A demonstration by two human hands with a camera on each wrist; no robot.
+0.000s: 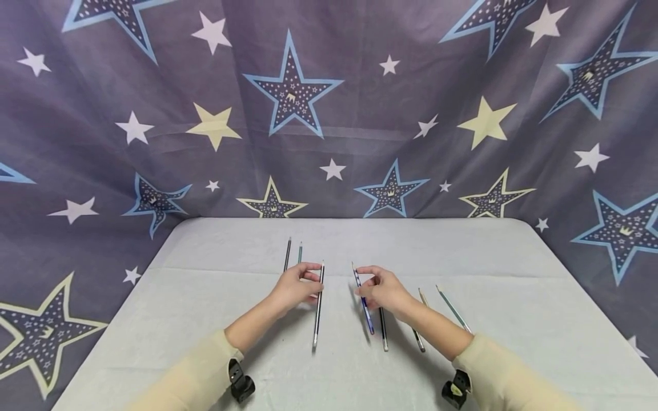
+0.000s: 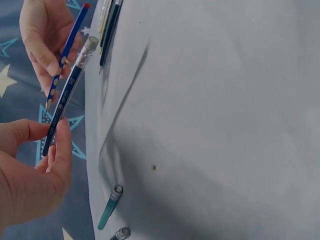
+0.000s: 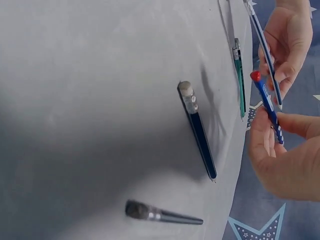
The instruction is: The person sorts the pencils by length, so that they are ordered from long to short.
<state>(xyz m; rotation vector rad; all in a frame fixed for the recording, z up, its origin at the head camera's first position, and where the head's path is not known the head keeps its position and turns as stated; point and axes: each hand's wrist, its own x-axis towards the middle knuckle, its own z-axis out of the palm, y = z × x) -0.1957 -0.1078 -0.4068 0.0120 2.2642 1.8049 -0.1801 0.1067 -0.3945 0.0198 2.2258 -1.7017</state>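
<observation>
My left hand (image 1: 295, 288) pinches a dark pencil (image 1: 317, 319) between thumb and fingers. In the left wrist view this pencil (image 2: 67, 95) shows a metal band and a pale eraser at its upper end. My right hand (image 1: 384, 292) holds a blue pencil (image 1: 366, 313) with pale spots and a red end, also plain in the right wrist view (image 3: 265, 92). Both pencils are raised above the table, their points aimed away from me, with a gap between the hands. Below the right hand lies another dark pencil (image 1: 384, 337), partly hidden by it.
Beyond the left hand lie a black pencil (image 1: 287, 254) and a green pencil (image 1: 300, 251). Near the right forearm are a dark pencil (image 1: 418, 341), a yellowish one (image 1: 424, 297) and a green one (image 1: 453, 308). The table (image 1: 205, 245) has a light cloth; a star-patterned curtain (image 1: 354, 114) hangs behind.
</observation>
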